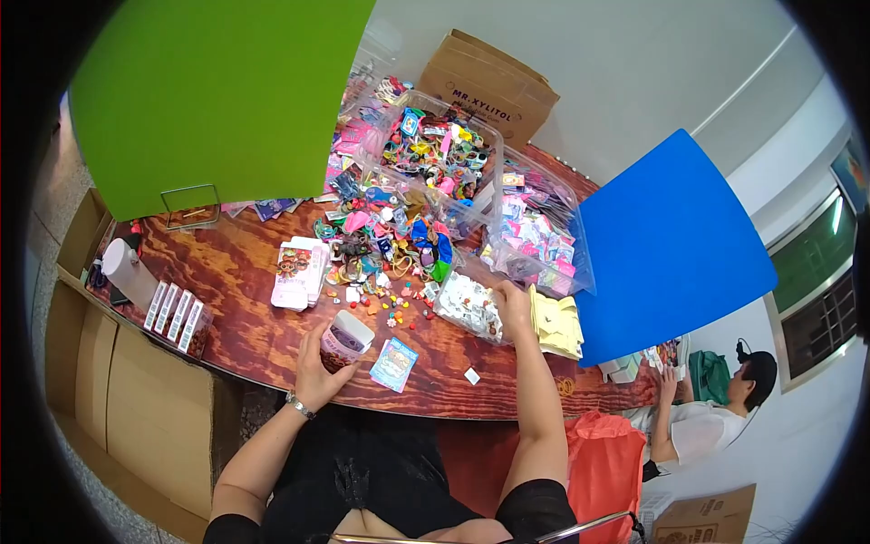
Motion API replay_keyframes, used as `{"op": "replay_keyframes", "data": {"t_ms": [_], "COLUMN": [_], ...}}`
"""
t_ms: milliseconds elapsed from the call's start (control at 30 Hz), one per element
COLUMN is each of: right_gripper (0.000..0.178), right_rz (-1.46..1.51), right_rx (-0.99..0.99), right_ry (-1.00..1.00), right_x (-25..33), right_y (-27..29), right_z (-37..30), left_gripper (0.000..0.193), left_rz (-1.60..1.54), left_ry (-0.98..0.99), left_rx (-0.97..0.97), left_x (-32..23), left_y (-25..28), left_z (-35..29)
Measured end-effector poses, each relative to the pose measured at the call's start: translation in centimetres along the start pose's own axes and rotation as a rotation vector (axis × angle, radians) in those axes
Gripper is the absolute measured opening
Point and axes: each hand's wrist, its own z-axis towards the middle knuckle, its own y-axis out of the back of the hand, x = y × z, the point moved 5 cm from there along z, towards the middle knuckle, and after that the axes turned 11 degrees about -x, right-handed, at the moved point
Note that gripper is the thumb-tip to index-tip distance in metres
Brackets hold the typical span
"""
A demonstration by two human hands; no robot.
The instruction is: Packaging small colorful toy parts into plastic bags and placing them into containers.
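Observation:
My left hand (314, 376) is closed around a small printed carton (343, 348), held upright over the table's near edge with its top open. Beside it on the wood lies a blue-green printed packet (394, 365). My right hand (513, 310) reaches to the right side of a clear plastic tub (453, 319) full of small white pieces. Its fingers are curled down at the tub, and whatever they pinch is hidden. Just right of that hand sits a stack of yellow paper pieces (556, 325). One small white square (472, 375) lies near the front edge.
Small toys and hair ties (385, 240) are heaped mid-table, with clear bins (498, 145) behind. Flat cartons (299, 272) and filled boxes (178, 315) stand left. Green (227, 100) and blue panels (671, 254) flank the table. A co-worker (707, 412) sits at the right.

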Motion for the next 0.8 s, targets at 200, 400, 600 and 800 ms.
{"op": "replay_keyframes", "data": {"t_ms": [200, 400, 600, 800], "right_gripper": [0.032, 0.039, 0.036, 0.028], "right_rz": [0.156, -0.115, -0.115, -0.038], "right_rx": [0.074, 0.099, 0.199, 0.222], "right_ry": [-0.082, -0.041, -0.113, -0.171], "right_x": [-0.6, 0.0, 0.1, -1.0], "right_y": [-2.1, -3.1, -3.0, -3.5], "right_z": [0.8, -0.2, 0.0, 0.2], "left_gripper": [0.086, 0.086, 0.085, 0.084], "left_rz": [0.004, 0.001, -0.002, 0.005], "left_ry": [-0.019, -0.007, -0.028, -0.029], "left_rx": [-0.004, -0.010, -0.014, -0.022], "left_x": [-0.3, -0.2, -0.4, -0.4], "left_y": [0.0, -0.1, -0.3, 0.0], "left_z": [0.8, 0.5, 0.5, 0.4]}}
